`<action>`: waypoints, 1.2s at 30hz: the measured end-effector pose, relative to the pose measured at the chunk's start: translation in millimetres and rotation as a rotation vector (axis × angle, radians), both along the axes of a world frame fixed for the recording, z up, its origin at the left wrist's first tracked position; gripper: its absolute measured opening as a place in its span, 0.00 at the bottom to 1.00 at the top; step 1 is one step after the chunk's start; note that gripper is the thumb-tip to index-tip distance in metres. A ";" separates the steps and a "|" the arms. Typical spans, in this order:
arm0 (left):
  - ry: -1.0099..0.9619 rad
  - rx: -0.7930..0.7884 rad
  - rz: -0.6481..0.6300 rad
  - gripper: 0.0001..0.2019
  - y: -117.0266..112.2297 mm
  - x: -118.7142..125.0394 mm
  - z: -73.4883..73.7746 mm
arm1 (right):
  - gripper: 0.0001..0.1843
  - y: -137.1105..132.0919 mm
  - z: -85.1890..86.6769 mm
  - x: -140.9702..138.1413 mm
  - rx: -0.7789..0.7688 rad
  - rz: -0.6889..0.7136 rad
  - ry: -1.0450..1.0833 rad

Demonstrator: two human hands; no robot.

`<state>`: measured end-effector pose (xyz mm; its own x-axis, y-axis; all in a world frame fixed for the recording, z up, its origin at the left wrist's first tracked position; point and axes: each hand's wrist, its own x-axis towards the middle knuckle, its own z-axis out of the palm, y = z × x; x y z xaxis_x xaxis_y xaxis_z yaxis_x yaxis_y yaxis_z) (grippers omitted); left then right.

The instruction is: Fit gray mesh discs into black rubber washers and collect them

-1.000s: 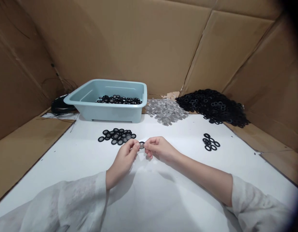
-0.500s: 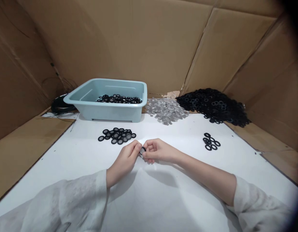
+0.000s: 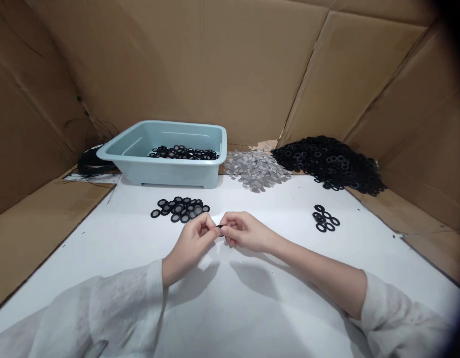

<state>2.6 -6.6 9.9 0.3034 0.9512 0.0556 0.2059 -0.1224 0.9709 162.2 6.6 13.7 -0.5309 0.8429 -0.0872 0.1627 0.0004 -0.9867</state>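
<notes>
Between my two hands is a small black rubber washer [image 3: 220, 227], tipped so that mostly its edge shows; fingers cover much of it. My left hand [image 3: 195, 237] pinches its left side with thumb and fingertip. On the opposite side, my right hand [image 3: 245, 231] grips it the same way. Just beyond my left hand lies a loose pile of black washers with grey mesh discs in them [image 3: 179, 209]. Far to the right of my right hand, several bare black rings [image 3: 327, 217] lie in a small cluster.
A pale blue tub [image 3: 170, 172] at the back left holds many filled washers. Beside it is a heap of grey discs [image 3: 257, 170], then a big mound of black rings [image 3: 329, 161]. Cardboard walls [image 3: 215, 64] enclose the white table [image 3: 222, 313]. Black strands [image 3: 91, 163] lie left of the tub.
The washer has tilted from showing its grey face to nearly edge-on. My left fingers have bent up and shifted their pinch on it. The piles stay as they were.
</notes>
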 end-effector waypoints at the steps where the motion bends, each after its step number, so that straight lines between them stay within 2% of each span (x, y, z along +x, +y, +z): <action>1: -0.009 0.000 0.005 0.10 0.0 -0.1 1.0 | 0.07 -0.5 1.1 0.1 0.024 -0.017 0.002; 4: -0.011 0.036 -0.001 0.11 -0.1 -0.3 3.1 | 0.07 -0.8 3.2 1.1 0.060 -0.075 0.010; 7: -0.007 0.043 -0.019 0.11 0.2 -0.8 2.2 | 0.11 1.2 3.3 3.0 0.011 -0.112 0.061; 12: 0.042 0.066 -0.018 0.13 2.0 -2.2 -3.1 | 0.18 5.4 3.1 5.8 -0.120 -0.029 0.036; 15: 0.094 0.102 -0.007 0.15 2.9 -2.5 -5.2 | 0.16 5.6 3.5 6.0 -0.190 -0.017 0.030; 18: 0.124 0.109 -0.017 0.15 3.6 -2.4 -7.0 | 0.14 4.7 4.0 5.1 -0.198 -0.045 0.063; 25: 0.093 0.083 -0.041 0.16 4.0 -0.9 -7.7 | 0.06 1.0 -0.1 -0.1 -0.054 -0.026 -0.070; 30: -0.060 -0.064 -0.130 0.09 3.3 -1.1 -7.0 | 0.05 -2.7 1.3 0.4 0.147 -0.007 -0.244; 33: -0.093 -0.083 -0.090 0.08 2.6 -1.8 -5.0 | 0.05 -5.6 6.3 1.9 0.250 0.029 -0.322; 36: -0.057 -0.032 -0.037 0.08 1.9 -2.3 -1.2 | 0.05 -7.0 9.8 3.0 0.324 0.001 -0.320</action>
<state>0.3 -4.7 8.7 0.3354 0.9411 0.0430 0.1465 -0.0972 0.9844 165.2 -0.4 23.6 -0.5213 0.8531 0.0214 0.4589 0.3014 -0.8358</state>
